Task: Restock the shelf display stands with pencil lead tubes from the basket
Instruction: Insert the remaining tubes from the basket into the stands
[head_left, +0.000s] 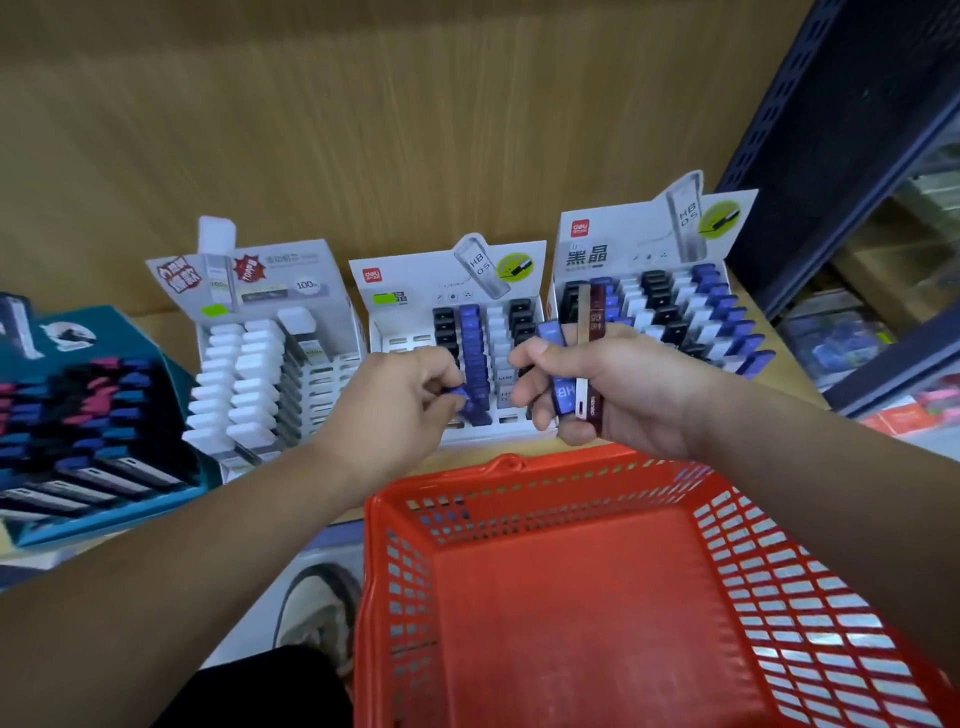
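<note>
A blue lead tube (461, 393), pinched in the left hand (400, 400), sits at the blue row of the middle display stand (395, 291), beside black and white rows. The right hand (628, 387) grips a bundle of tubes (584, 364) above the red basket (519, 463).

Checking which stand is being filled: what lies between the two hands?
In the head view, the middle display stand shows between left hand and right hand: its column of blue-capped tubes and a white-capped column beside it.
</note>
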